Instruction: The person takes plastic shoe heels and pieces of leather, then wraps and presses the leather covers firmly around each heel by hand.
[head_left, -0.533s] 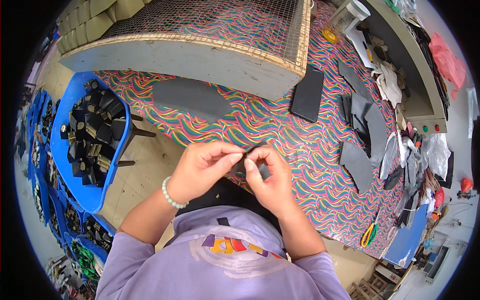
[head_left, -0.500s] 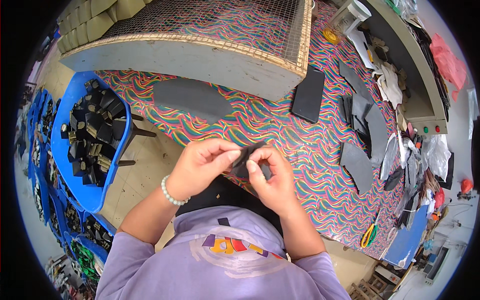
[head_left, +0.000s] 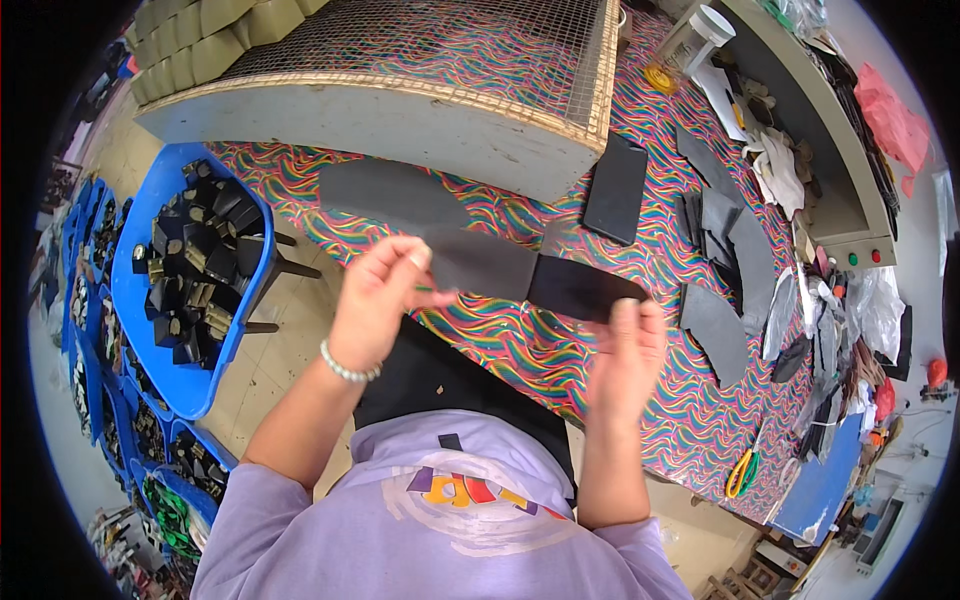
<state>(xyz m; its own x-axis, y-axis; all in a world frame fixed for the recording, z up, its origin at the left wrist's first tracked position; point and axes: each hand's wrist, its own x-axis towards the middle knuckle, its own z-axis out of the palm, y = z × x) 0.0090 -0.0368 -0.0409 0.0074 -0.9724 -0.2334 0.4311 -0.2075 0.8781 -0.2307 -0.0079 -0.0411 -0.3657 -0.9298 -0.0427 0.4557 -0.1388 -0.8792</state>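
Your hands, bunched together over a small dark bundle half a second ago, now stand well apart, and the piece between them has opened into a long strip [head_left: 530, 275], grey on its left half and black on its right. That suggests the unfolding is done and the strip is stretched flat for checking or laying down.

At far left, blue bins [head_left: 170, 350] packed with small black parts line the floor beside the table. Your left hand [head_left: 385, 290], a bead bracelet at the wrist, pinches the grey end of the strip with closed fingers. The strip hangs just above the rainbow-patterned tablecloth [head_left: 520, 350], in front of a larger grey sheet [head_left: 385, 195] lying flat near the wire-mesh frame [head_left: 430, 60]. Your right hand [head_left: 625, 350] closes on the black end, fingers curled over its lower edge.

Further right, a black rectangular slab [head_left: 615, 188] lies on the cloth and grey cut pieces [head_left: 715, 325] lie scattered across it. A white cylindrical container [head_left: 695, 38] stands at the top near a yellow tape roll [head_left: 657, 78]. Yellow-green handled scissors [head_left: 742, 472] lie near the table's lower edge, a pink plastic bag [head_left: 890, 110] at upper right. No label is legible.
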